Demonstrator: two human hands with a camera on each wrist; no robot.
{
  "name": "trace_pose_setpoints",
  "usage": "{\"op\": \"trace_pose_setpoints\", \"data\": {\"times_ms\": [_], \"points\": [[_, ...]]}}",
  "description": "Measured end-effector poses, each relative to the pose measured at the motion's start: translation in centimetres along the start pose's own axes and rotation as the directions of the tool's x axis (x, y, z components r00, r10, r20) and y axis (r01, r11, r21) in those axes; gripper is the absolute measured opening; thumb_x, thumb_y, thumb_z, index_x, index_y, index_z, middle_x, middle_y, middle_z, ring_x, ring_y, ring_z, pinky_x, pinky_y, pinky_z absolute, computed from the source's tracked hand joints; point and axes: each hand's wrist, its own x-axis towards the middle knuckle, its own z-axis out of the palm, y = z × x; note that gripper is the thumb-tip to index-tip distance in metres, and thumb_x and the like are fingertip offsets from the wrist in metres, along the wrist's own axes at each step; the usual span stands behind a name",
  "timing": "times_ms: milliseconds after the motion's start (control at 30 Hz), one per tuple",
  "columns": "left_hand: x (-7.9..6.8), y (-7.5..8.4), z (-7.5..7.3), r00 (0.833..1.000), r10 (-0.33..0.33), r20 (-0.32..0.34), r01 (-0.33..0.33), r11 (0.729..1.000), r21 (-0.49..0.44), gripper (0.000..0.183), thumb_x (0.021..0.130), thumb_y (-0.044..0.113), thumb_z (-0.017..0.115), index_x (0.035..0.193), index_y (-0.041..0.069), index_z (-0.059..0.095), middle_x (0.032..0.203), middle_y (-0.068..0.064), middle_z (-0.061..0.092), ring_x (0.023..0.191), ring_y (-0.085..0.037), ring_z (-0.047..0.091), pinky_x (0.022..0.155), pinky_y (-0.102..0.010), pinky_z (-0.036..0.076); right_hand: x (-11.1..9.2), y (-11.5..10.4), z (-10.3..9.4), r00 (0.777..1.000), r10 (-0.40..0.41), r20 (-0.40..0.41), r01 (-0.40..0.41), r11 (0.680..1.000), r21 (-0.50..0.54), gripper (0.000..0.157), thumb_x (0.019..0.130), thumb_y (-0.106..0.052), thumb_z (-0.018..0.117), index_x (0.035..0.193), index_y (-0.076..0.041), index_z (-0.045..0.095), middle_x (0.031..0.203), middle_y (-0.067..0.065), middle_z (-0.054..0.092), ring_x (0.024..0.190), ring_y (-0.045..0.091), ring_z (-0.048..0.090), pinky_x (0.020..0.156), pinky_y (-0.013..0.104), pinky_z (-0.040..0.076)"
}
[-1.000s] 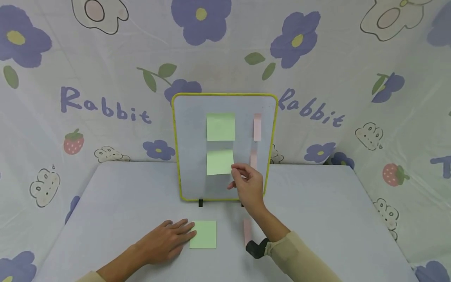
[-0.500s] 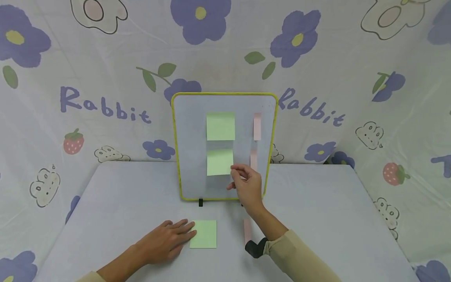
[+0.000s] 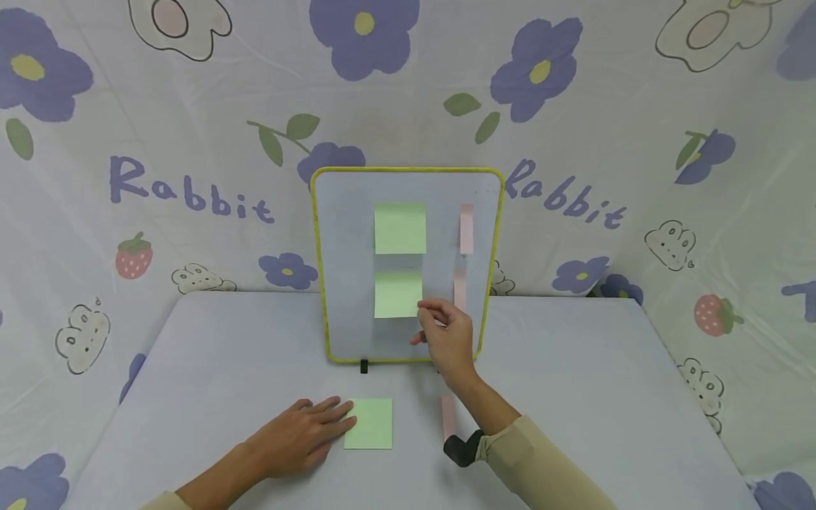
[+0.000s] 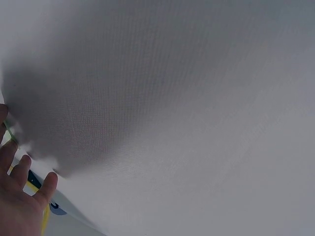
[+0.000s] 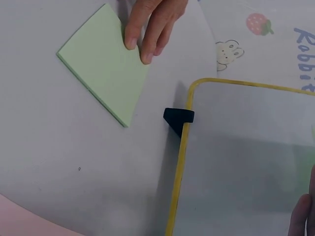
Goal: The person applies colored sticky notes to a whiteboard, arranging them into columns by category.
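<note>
On the whiteboard hang two square green sticky notes, the upper sticky note above the lower sticky note. My right hand pinches the lower one between thumb and index finger at its lower right corner; the other fingers are bent. In the right wrist view, only a few right-hand fingers show at the right edge. A green sticky note pad lies flat on the table before the board. My left hand rests beside it, its extended fingertips on the pad's left edge.
The yellow-framed board stands on small black feet. Two pink strips hang on its right side: an upper strip and a lower strip partly behind my right hand. Another pink strip lies on the table near the black wrist mount.
The lower sticky note's bottom edge has shifted slightly down and now hangs straighter and flatter. My right hand has barely moved; my left hand stays on the pad.
</note>
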Motion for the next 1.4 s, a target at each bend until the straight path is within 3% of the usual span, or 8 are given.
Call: {"op": "trace_pose_setpoints", "data": {"times_ms": [267,467,533,633,733,1067,1267,1400], "points": [[0.4,0.0,-0.1,0.999,-0.008,-0.037,0.007,1.0,-0.029,0.04,0.095,0.017,0.059,0.135,0.013,0.063,0.139,-0.008,0.059,0.125,-0.03,0.058,0.087,-0.046,0.052,0.1,0.0,-0.1,1.0,-0.018,0.003,0.018,1.0,-0.017,0.019,0.096,0.005,0.059,0.109,0.017,0.064,0.097,0.033,0.068,0.057,0.046,0.064,0.059,0.03,0.058],[2.8,-0.5,-1.8,0.988,-0.08,-0.136,0.074,0.996,-0.051,0.034,0.094,0.014,0.063,0.127,0.011,0.067,0.126,-0.007,0.067,0.116,-0.024,0.064,0.088,-0.043,0.052,0.1,0.0,-0.1,1.0,-0.012,0.007,0.012,1.0,-0.026,0.02,0.096,0.003,0.059,0.11,0.017,0.064,0.098,0.032,0.068,0.058,0.044,0.064,0.06,0.03,0.058],[4.1,-1.0,-3.1,0.965,-0.097,-0.242,0.094,0.995,-0.023,0.034,0.091,0.012,0.066,0.124,0.009,0.068,0.121,-0.008,0.069,0.11,-0.023,0.066,0.086,-0.042,0.053,0.1,0.0,-0.1,1.0,-0.011,0.01,0.011,1.0,-0.027,0.02,0.096,0.004,0.059,0.11,0.017,0.064,0.099,0.033,0.068,0.058,0.045,0.064,0.061,0.031,0.058],[6.1,-1.7,-5.3,0.903,-0.105,-0.416,0.13,0.991,0.03,0.037,0.086,0.009,0.068,0.123,0.004,0.068,0.12,-0.01,0.069,0.108,-0.025,0.067,0.084,-0.043,0.054,0.1,0.1,-0.1,1.0,-0.011,0.008,0.012,1.0,-0.025,0.02,0.096,0.004,0.059,0.11,0.017,0.064,0.098,0.033,0.067,0.059,0.047,0.064,0.061,0.034,0.059],[7.9,-2.5,-7.0,0.865,-0.1,-0.492,0.165,0.982,0.091,0.047,0.086,0.008,0.067,0.132,0.001,0.062,0.133,-0.012,0.063,0.12,-0.029,0.061,0.089,-0.046,0.051,0.2,0.1,-0.1,1.0,-0.018,0.004,0.018,0.999,-0.029,0.019,0.096,0.004,0.058,0.109,0.016,0.064,0.097,0.032,0.068,0.06,0.049,0.063,0.062,0.036,0.059],[10.7,-3.8,-8.1,0.91,-0.139,-0.39,0.262,0.923,0.283,0.065,0.089,0.006,0.062,0.151,0.005,0.042,0.157,-0.006,0.039,0.146,-0.026,0.034,0.107,-0.055,0.038,0.5,1.0,0.0,0.999,-0.036,-0.003,0.036,0.998,-0.058,0.016,0.096,0.005,0.058,0.106,0.014,0.066,0.09,0.024,0.071,0.059,0.05,0.062,0.059,0.04,0.058],[11.4,-4.6,-8.1,0.921,-0.172,-0.35,0.301,0.885,0.356,0.074,0.086,0.011,0.069,0.153,0.007,0.038,0.16,-0.005,0.033,0.147,-0.026,0.03,0.11,-0.06,0.031,1.4,3.9,-0.3,0.999,-0.031,-0.013,0.03,0.999,-0.04,0.018,0.097,0.0,0.06,0.109,0.011,0.067,0.095,0.028,0.07,0.054,0.039,0.064,0.057,0.033,0.058],[11.5,-4.9,-8.1,0.922,-0.192,-0.336,0.32,0.865,0.385,0.072,0.089,0.015,0.066,0.154,0.008,0.036,0.162,-0.004,0.03,0.149,-0.025,0.027,0.111,-0.062,0.028,1.3,3.9,-0.3,0.999,-0.039,-0.01,0.038,0.998,-0.054,0.018,0.097,-0.001,0.059,0.109,0.008,0.068,0.098,0.029,0.069,0.05,0.028,0.064,0.055,0.028,0.056]]}}
